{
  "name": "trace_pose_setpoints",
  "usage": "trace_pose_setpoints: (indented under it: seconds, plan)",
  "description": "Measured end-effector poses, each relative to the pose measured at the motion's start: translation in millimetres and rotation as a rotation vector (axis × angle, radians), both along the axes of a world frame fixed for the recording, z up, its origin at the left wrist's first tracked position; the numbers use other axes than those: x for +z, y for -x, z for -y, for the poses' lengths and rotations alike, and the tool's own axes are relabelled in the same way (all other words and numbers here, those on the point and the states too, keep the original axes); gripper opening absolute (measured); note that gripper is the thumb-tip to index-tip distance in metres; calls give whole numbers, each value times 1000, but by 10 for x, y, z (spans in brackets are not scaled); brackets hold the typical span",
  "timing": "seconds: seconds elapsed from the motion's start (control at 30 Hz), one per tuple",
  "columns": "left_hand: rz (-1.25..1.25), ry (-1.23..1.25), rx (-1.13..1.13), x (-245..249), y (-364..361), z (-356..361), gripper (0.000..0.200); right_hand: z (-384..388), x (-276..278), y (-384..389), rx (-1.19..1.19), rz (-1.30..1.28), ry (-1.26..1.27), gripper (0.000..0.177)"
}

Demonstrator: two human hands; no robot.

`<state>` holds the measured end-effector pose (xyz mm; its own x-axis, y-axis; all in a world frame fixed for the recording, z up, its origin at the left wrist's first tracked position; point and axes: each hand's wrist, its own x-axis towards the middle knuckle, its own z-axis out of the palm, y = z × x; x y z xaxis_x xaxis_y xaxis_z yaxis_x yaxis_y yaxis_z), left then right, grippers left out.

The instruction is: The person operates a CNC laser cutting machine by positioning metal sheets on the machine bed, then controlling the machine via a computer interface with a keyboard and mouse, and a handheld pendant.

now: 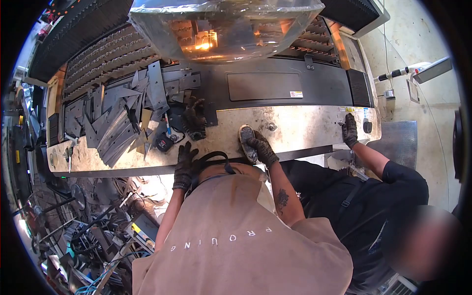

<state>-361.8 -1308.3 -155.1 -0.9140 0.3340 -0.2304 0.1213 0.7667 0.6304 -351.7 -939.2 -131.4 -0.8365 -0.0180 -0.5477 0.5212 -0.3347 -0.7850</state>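
My left hand, in a dark glove, rests at the table's front edge with its fingers apart and nothing in them. In my gloved right hand is a dark oval block with a pale rim, held against the worn table top. Dark gloves lie beyond my left hand. Left of them are a black tape measure and a blue and white marker. Flat grey metal pieces are heaped farther left, with a long drilled plate on top.
Beyond the table edge, a transparent-wrapped machine head hangs over toothed slats. At right, a co-worker in black has a gloved hand on the table. Scrap and cables fill the lower left.
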Motion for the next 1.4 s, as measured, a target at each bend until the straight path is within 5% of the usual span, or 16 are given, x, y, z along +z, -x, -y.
trace_pose_setpoints:
  seconds: [0.43,0.5,0.73,1.23,1.4]
  plan:
    - [-72,-23,16,-32,-17,-20,48,13,79,-6,-27,3,95,73]
    - [-51,-8,3,-147,-3,29,49,-30,-34,-7,-49,-27,193,63]
    - [-73,9,-17,-128,-23,18,48,-27,-57,-24,-25,-17,139,72]
    - [-95,-4,22,-97,-40,-23,51,-28,-171,-20,-47,-49,67,62]
    - [-71,46,23,-106,-38,-25,51,-16,-149,-23,-92,-16,233,62]
